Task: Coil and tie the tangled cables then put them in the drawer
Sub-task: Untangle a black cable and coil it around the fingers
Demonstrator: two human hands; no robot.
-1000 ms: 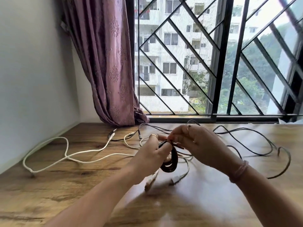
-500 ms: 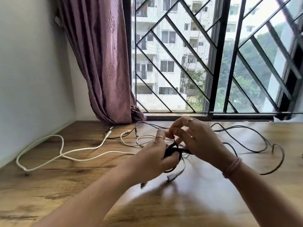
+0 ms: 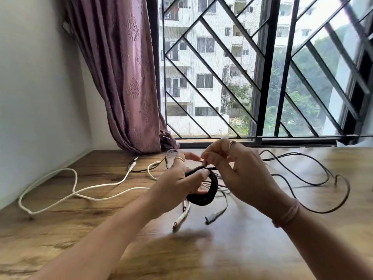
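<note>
Wooden worktop (image 3: 262, 249) across the lower frame, strewn with a white cable (image 3: 76, 196) at left and loose black cable (image 3: 314, 178) at right. At centre, left hand (image 3: 177, 182) gripping a black coil (image 3: 210, 190); right hand (image 3: 238, 168) pinching its loose end.

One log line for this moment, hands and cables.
left hand: grips black coil | right hand: pinches its loose end | white cable: uncoiled on table | drawer: unseen

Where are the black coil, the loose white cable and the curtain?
black coil (image 3: 203, 200): head view, lower arc of the loop.
white cable (image 3: 96, 186): head view, middle run on the table.
curtain (image 3: 125, 77): head view, middle folds.
</note>
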